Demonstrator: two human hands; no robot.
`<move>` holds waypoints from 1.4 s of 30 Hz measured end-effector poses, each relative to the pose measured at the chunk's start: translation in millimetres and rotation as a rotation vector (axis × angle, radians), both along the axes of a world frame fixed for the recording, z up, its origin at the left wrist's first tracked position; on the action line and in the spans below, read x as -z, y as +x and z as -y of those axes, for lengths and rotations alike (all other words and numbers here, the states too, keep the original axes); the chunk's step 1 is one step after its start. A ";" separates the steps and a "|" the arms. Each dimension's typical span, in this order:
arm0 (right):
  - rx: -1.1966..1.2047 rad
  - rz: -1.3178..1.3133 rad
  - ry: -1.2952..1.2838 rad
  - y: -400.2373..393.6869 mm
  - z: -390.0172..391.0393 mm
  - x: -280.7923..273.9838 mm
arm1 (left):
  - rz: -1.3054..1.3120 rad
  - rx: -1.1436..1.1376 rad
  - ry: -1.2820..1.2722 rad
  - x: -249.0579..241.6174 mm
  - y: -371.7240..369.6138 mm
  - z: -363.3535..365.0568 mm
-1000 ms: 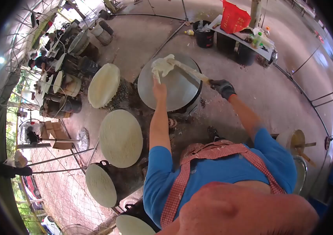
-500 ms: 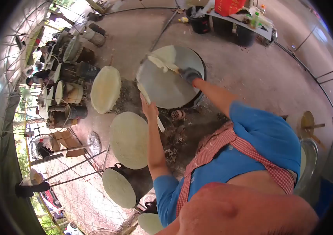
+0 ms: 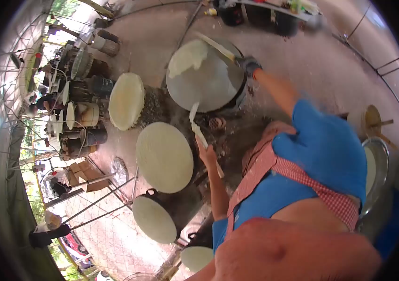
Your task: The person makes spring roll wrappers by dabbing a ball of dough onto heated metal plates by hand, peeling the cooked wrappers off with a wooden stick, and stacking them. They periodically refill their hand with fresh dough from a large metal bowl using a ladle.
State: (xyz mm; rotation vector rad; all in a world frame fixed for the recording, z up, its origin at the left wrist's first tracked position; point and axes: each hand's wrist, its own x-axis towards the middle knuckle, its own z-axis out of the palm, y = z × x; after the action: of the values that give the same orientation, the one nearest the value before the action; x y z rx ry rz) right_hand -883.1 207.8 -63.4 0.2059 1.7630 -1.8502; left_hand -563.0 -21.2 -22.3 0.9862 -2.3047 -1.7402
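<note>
R hand [image 3: 248, 65], dark glove, arm stretched far fwd over the griddle [image 3: 218, 89]; closed round the handle of a long stick [image 3: 218, 48] that runs up-left across the griddle's far edge. L hand [image 3: 206, 153], bare, elbow bent, forearm near vertical, pulled in close to body; closed round a 2nd stick [image 3: 198, 131], pale w/ batter, tip pointing up toward griddle's near rim, lower end sticking out below the hand. Hands well apart, L near body, R at far side of griddle. Griddle: round, grey, mostly bare; pale sheet [image 3: 188, 58] lies bunched on its upper-left part, just beside R stick's end – touching or not, can't tell. Person in blue shirt, red-check apron straps. No legible writing or labels; too small/blurred. Surroundings: outdoor work yard, bare dirt/concrete floor, ash & debris round griddle base. Four more round cloth-topped steamer pots w/ pale tops: one [image 3: 125, 100] left of griddle, one [image 3: 164, 157] just beside L hand, one [image 3: 154, 219] nearer w/ black handle, one [image 3: 197, 257] at bottom edge. Row of further pots & drums [image 3: 80, 112] far left; cardboard box [image 3: 83, 175] and wire fence lower left. Table [image 3: 274, 5] w/ dark buckets at top edge. Round tray & bowl [image 3: 373, 140] at right, behind person. Metal frame poles cross the floor. Fisheye view, edges heavily distorted.
</note>
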 end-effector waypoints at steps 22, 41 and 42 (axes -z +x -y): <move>-0.442 0.295 0.020 -131.0 -12.9 34.9 | -0.001 -0.392 0.370 -21.6 26.0 -71.1; -1.096 -0.171 0.106 -154.5 12.6 -14.9 | 0.120 -0.636 0.404 7.0 66.3 -116.5; -1.093 -0.089 0.145 -170.9 22.4 -16.2 | 0.131 -0.672 0.404 9.1 71.4 -118.5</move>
State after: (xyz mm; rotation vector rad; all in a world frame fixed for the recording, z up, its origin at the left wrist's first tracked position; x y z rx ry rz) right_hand -1054.0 185.4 -47.2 -0.6726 1.5514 -0.9359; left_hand -491.6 97.2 -31.4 1.7271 -1.4081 -1.8702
